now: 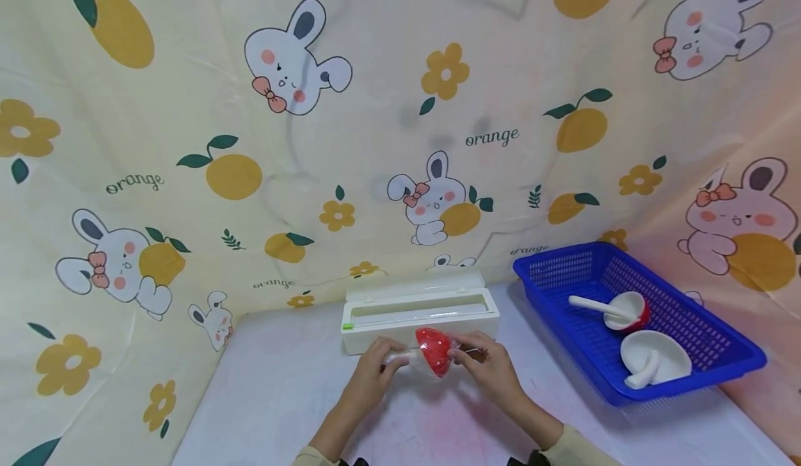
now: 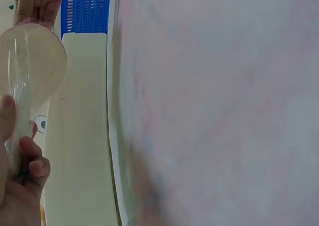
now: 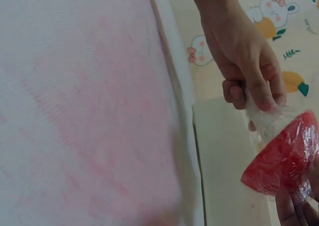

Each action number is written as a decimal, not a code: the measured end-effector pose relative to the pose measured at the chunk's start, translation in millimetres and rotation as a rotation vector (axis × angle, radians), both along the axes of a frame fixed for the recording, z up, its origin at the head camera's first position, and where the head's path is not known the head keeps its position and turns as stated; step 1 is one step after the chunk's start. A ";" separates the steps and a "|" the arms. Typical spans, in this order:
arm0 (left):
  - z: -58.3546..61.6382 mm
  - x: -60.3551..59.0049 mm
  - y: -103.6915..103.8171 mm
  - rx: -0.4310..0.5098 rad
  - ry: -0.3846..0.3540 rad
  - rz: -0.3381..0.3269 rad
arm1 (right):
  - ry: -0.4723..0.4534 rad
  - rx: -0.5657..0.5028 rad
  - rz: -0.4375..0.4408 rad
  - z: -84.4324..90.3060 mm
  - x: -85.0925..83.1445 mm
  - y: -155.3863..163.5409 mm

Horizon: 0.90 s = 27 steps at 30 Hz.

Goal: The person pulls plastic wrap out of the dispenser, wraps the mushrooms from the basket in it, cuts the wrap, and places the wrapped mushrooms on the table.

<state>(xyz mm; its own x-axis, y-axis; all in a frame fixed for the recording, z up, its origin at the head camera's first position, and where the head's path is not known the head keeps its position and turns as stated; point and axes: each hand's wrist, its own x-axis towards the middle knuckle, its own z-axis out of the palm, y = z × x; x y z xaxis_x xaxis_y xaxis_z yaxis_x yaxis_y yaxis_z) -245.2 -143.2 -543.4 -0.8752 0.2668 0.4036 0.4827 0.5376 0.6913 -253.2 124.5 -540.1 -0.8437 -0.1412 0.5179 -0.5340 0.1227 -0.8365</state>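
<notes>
A soup ladle with a red, white-dotted bowl and a pale handle is held up over the table, with clear plastic wrap around it. My left hand grips the handle, thumb on one side and fingers curled on the other. On the bowl's far side my right hand pinches the plastic wrap at the red outer surface. The left wrist view shows the whitish inside of the bowl and film over the handle. In the right wrist view the wrap looks crumpled near the left hand's fingers.
Just behind the hands stands a white cling-film dispenser, its lid raised. At the right, a blue plastic basket holds a ladle with a red underside and another white ladle. A printed cloth hangs behind the table.
</notes>
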 end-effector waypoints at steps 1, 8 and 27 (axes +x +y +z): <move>0.0 -0.1 -0.3 -0.006 -0.006 0.005 | 0.002 0.004 -0.006 -0.4 0.2 -0.7; 1.8 0.5 -3.3 0.069 -0.053 0.021 | 0.063 0.056 -0.027 -4.1 0.3 -4.3; 0.1 2.5 -1.5 0.134 0.070 0.032 | 0.136 0.067 0.053 0.1 1.3 -0.4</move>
